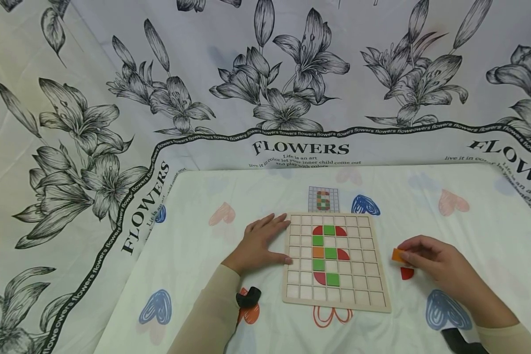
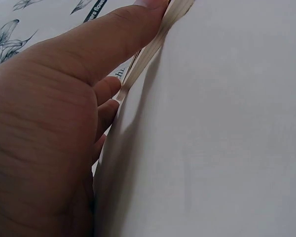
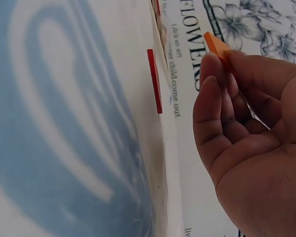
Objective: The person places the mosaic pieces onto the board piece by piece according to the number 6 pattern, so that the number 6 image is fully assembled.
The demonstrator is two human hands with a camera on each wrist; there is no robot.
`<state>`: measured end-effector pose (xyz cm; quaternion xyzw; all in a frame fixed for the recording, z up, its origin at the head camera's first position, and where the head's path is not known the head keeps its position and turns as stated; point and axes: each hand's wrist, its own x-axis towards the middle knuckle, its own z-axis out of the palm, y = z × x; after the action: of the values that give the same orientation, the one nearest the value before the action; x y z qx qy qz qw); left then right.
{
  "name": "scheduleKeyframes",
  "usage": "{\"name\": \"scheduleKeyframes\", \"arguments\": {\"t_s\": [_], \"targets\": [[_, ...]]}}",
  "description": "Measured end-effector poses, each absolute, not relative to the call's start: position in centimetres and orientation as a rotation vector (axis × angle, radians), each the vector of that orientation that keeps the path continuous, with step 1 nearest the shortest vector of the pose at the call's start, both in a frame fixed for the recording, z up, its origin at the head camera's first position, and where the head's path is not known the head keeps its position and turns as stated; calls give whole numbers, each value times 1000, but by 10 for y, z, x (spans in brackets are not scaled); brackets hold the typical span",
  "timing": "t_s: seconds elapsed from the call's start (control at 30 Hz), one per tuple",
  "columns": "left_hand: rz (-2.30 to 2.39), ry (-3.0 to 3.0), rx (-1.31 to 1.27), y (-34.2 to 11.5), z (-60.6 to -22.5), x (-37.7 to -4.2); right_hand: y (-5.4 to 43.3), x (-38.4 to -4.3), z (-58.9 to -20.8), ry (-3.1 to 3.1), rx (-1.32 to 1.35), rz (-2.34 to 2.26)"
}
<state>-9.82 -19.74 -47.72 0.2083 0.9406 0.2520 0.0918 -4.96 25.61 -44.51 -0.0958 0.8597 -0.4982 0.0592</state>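
Observation:
A wooden grid board [image 1: 362,269] lies on the table with several red, green and orange tiles set in its cells. My left hand [image 1: 260,246] rests at the board's left side, thumb and fingertips touching its edge; the left wrist view shows the thumb [image 2: 113,37] against that edge. To the right of the board, my right hand [image 1: 438,260] pinches an orange tile [image 1: 397,255] between thumb and fingers. The right wrist view has this orange tile [image 3: 217,48] held above the cloth. Just below it, a red quarter-round tile [image 1: 407,274] lies on the table.
A small printed pattern card [image 1: 312,200] lies behind the board, showing a coloured figure on a grid. White cloth with printed hearts [image 1: 453,202] covers the table. A flower-printed cloth [image 1: 287,64] hangs behind and at the left. Black straps [image 1: 249,297] sit at both wrists.

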Motion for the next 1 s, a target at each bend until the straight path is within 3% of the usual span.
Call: {"name": "scheduleKeyframes", "arguments": {"t_s": [1.0], "targets": [[723, 2801, 613, -197, -478, -98, 227, -41, -449, 2538, -424, -1542]]}}
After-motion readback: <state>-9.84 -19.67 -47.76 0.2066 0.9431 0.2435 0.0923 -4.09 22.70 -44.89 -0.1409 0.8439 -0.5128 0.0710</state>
